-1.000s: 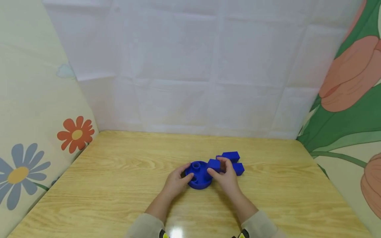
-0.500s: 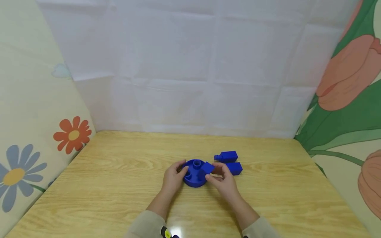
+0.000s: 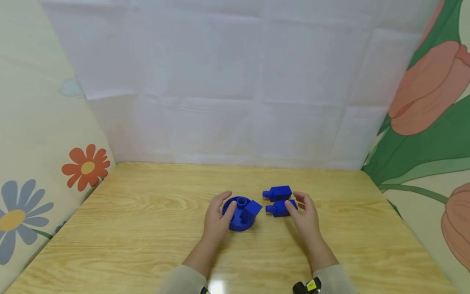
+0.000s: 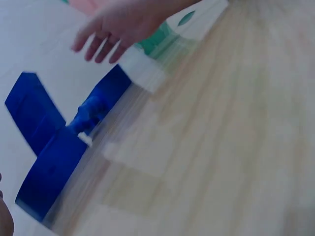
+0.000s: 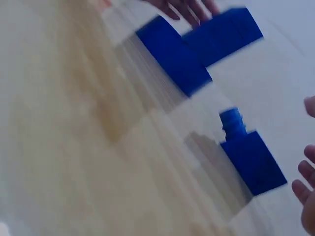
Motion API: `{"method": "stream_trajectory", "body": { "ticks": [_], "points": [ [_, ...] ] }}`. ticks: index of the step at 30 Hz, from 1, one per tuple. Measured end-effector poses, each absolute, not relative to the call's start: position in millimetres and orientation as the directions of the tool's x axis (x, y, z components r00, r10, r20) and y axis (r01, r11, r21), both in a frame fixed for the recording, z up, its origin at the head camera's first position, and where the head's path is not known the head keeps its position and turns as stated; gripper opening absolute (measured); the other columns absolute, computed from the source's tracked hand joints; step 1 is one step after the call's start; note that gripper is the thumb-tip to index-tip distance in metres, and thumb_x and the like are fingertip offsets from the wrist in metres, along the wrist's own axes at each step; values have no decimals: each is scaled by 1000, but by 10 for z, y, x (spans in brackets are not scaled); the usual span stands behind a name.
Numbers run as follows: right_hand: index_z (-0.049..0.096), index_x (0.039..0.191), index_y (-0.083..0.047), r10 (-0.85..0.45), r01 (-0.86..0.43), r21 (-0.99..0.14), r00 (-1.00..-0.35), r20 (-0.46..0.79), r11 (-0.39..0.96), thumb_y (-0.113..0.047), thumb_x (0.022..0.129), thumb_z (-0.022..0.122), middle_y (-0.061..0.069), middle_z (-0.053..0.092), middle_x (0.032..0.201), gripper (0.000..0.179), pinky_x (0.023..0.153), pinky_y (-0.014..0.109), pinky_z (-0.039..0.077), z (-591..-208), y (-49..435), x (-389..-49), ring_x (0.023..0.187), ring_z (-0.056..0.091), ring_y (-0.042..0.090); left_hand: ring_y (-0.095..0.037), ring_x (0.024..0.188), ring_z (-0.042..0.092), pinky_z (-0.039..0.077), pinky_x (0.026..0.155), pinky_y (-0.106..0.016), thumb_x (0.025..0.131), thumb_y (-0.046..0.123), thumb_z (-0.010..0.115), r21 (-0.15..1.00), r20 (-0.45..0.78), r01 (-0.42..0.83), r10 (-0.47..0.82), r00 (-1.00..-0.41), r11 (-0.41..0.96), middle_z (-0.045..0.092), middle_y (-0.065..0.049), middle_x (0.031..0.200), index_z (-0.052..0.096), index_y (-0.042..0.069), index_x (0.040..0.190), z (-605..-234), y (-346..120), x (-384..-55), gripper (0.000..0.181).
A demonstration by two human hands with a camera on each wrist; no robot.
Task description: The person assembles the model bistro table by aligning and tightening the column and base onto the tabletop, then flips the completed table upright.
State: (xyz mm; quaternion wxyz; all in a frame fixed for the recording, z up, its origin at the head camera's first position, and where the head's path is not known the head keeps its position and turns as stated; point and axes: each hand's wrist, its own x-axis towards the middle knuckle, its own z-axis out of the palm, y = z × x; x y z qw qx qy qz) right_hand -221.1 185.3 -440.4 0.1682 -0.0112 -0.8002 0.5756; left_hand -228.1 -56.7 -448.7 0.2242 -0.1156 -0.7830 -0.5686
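A round blue base [image 3: 241, 226] with a raised rim and hollow sockets lies on the table, and a square blue post [image 3: 254, 207] stands in it at the right, slightly tilted. My left hand [image 3: 216, 218] is beside the base's left edge, thumb and fingers extended and apart. To the right, two more blue posts lie on their sides, ridged necks pointing left: a nearer post [image 3: 280, 209] and a farther post [image 3: 280, 192]. My right hand [image 3: 307, 218] is around the nearer post's right end with fingers loosely spread; the right wrist view shows a gap between fingers and post [image 5: 253, 162].
The wooden table [image 3: 154, 212] runs back to a white cloth [image 3: 205, 81]. Flower-patterned panels, a left panel [image 3: 33, 118] and a right panel [image 3: 433, 155], flank it. Both wrists carry dark bands.
My right hand has let go of the post standing in the base and moved right to the nearer lying post. My left hand's fingers have loosened from the base's rim.
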Motion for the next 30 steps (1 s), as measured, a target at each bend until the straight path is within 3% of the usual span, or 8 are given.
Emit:
{"method": "stream_trajectory", "body": {
  "ticks": [3, 8, 12, 17, 22, 26, 30],
  "points": [
    [44, 118, -9, 189, -120, -900, -958, 216, 418, -36, 76, 63, 10, 44, 124, 53, 99, 41, 31, -4459, 1976, -2287, 117, 38, 25, -20, 110, 48, 38, 93, -41, 76, 27, 65, 818, 512, 483, -12, -859, 314, 53, -4, 116, 54, 18, 113, -4428, -443, -2218, 39],
    [41, 123, -13, 120, -41, -853, -985, 121, 520, -44, 71, 66, 7, 43, 130, 66, 102, 44, 28, -4565, 2054, -2362, 124, 34, 28, -17, 108, 47, 39, 91, -40, 66, 41, 70, 834, 437, 428, 58, -898, 347, 51, -1, 116, 49, 26, 117, -4393, -270, -2152, 57],
    [38, 126, -16, 72, -5, -832, -996, 54, 554, -46, 67, 68, 9, 41, 132, 72, 103, 43, 27, -4634, 2054, -2382, 126, 32, 28, -13, 104, 49, 41, 89, -36, 65, 45, 70, 853, 395, 386, 48, -917, 351, 53, 1, 112, 52, 25, 111, -4421, -217, -2147, 54],
    [39, 126, -20, 63, 10, -835, -998, 29, 551, -41, 67, 70, 11, 43, 130, 70, 103, 42, 27, -4651, 2048, -2385, 125, 34, 28, -17, 105, 50, 42, 88, -38, 69, 40, 69, 904, 323, 322, 45, -945, 281, 53, 1, 112, 54, 24, 104, -4448, -263, -2162, 41],
    [42, 123, -22, 62, 25, -812, -998, 13, 583, -42, 64, 71, 9, 44, 129, 68, 102, 43, 29, -4622, 2059, -2369, 123, 36, 28, -21, 111, 48, 36, 95, -43, 74, 30, 66, 931, 293, 306, 92, -952, 197, 55, -3, 114, 55, 24, 102, -4419, -402, -2182, 30],
    [48, 117, -20, 33, -7, -795, -999, 33, 607, -40, 63, 73, 8, 47, 127, 62, 99, 41, 33, -4608, 2073, -2365, 120, 41, 27, -19, 108, 48, 33, 97, -43, 78, 18, 63, 933, 307, 321, 109, -946, 164, 57, -6, 112, 56, 15, 105, -4306, -505, -2138, 28],
    [54, 107, -18, 30, -21, -779, -998, 50, 627, -38, 62, 74, 6, 54, 118, 53, 96, 42, 35, -4598, 2077, -2349, 114, 47, 26, -19, 99, 48, 37, 91, -43, 78, 10, 61, 922, 343, 355, 99, -934, 152, 56, -10, 110, 56, 6, 105, -4217, -569, -2089, 27]
  ]
}}
